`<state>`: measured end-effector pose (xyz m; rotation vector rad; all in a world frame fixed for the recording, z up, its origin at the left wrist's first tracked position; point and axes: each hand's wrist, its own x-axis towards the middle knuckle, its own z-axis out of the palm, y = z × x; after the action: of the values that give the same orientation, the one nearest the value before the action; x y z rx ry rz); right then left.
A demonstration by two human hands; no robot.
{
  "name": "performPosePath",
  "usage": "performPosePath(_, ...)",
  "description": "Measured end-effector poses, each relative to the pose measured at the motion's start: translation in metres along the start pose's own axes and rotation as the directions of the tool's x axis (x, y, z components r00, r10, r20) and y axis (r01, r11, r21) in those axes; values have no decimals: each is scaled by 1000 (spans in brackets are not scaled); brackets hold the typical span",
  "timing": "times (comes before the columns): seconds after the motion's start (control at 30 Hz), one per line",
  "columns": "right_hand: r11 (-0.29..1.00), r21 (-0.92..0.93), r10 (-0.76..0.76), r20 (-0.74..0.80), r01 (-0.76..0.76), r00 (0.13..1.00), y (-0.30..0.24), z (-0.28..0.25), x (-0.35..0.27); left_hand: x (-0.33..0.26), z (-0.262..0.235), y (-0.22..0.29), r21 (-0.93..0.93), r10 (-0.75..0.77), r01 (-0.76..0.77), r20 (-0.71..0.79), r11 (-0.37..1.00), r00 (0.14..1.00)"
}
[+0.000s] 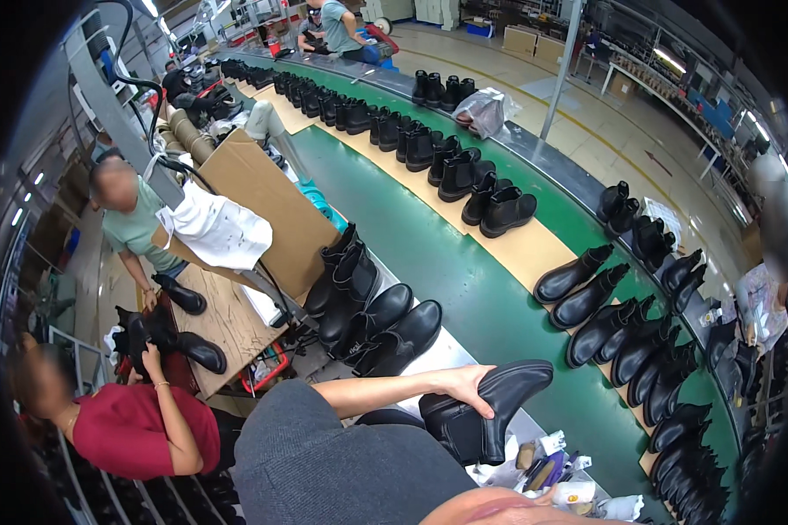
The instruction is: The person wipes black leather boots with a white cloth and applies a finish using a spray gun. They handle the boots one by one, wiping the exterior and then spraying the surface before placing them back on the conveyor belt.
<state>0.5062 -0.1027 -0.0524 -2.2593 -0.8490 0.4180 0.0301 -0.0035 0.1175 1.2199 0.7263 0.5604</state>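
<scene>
My left hand is closed on a black leather ankle boot, with the thumb pressed against its side. The boot is tilted, its rounded toe toward the upper right and its shaft down toward the lower edge. Only a little of my right hand shows at the lower edge, beside small bottles and brushes; its fingers are mostly hidden. Left of the held boot, several black boots are crowded together on the pale ledge.
Rows of black boots stand on tan boards along a curved green conveyor. A cardboard sheet and a wooden bench are on the left. A co-worker in a red shirt handles boots there; another in green stands behind.
</scene>
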Motion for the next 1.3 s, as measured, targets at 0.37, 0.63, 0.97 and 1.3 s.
performPosePath(0.37, 996, 41, 74, -19, -73, 997, 12, -23, 6, 13, 1, -6, 10, 58, -59, 41, 998, 997)
performPosePath(0.63, 923, 362, 168, -82, -128, 982, 37, -88, 5, 2, -8, -27, 94, 19, -13, -67, 995, 998)
performPosePath(0.97, 768, 638, -472, 511, 50, 719, -211, -20, -119, 4, 7, 9, 115, -62, 76, -118, 991, 991)
performPosePath(1.3, 743, 633, -448, 226, 219, 865, -291, 38, -140, 4, 15, 20, 318, -88, 126, -131, 940, 987)
